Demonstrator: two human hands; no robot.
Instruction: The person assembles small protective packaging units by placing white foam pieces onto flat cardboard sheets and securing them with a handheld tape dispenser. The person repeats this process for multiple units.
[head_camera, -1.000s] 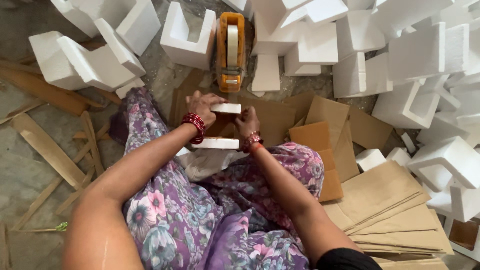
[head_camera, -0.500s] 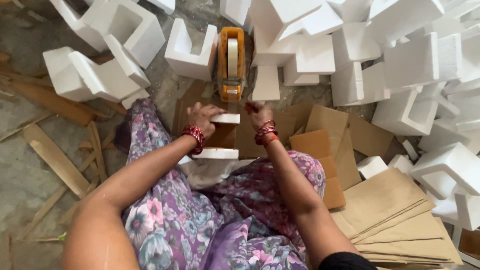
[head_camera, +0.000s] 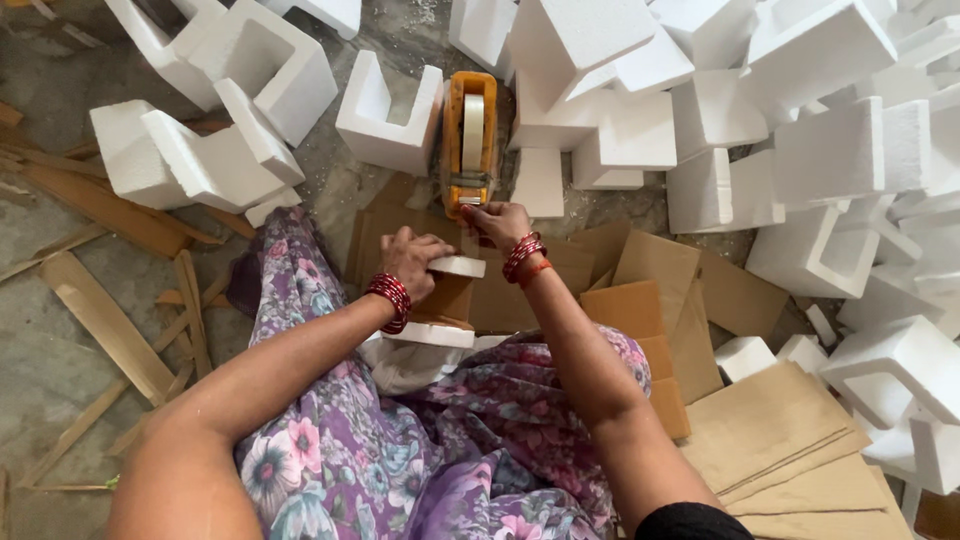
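Fingers of the right hand (head_camera: 497, 222) pinch the free end of the tape at the front of the orange tape dispenser (head_camera: 469, 142), which stands on the floor among white foam blocks (head_camera: 385, 125). The left hand (head_camera: 412, 262) curls around a small package (head_camera: 445, 300), a brown cardboard body capped by white foam pieces above and below, resting at the person's lap over flattened cardboard sheets (head_camera: 660, 300). Red bangles (head_camera: 391, 296) ring both wrists. To do this well, judged from the pose: draw the tape straight and taut toward the package, keep the left grip firm so the foam caps stay aligned, and let the dispenser's blade cut cleanly.
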